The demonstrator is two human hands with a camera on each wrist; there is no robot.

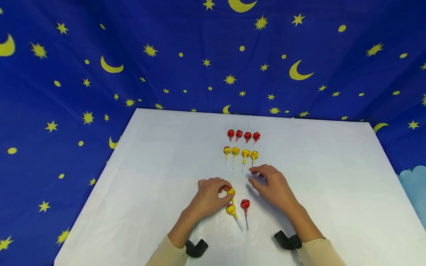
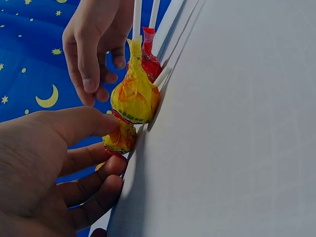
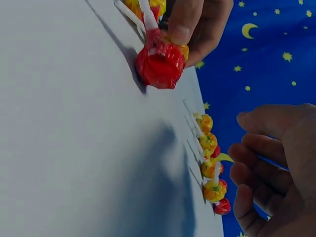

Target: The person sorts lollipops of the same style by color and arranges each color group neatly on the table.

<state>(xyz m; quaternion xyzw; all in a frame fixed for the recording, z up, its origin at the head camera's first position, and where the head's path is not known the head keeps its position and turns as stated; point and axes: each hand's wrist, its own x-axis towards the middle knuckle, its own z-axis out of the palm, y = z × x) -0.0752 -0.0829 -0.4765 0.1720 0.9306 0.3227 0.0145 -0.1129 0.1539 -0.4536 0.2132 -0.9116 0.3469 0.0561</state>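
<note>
My left hand (image 1: 210,195) pinches the head of a yellow lollipop (image 1: 232,191) between thumb and fingers, low over the table. Just nearer, a second yellow lollipop (image 1: 231,210) lies with its stick toward me; in the left wrist view this yellow lollipop (image 2: 134,96) partly covers the held one. Beside it on the right lies a red lollipop (image 1: 245,204). My right hand (image 1: 273,186) holds nothing, its fingers loosely bent and thumb apart. In the head view its fingertips overlap the stick end of the rightmost yellow lollipop (image 1: 254,154) in the row.
Farther back on the white table (image 1: 173,147) lies a row of several red lollipops (image 1: 247,136), with a row of several yellow lollipops (image 1: 245,153) in front. Black wrist mounts (image 1: 197,248) sit at both sleeves. A blue star-and-moon cloth (image 1: 186,74) hangs behind.
</note>
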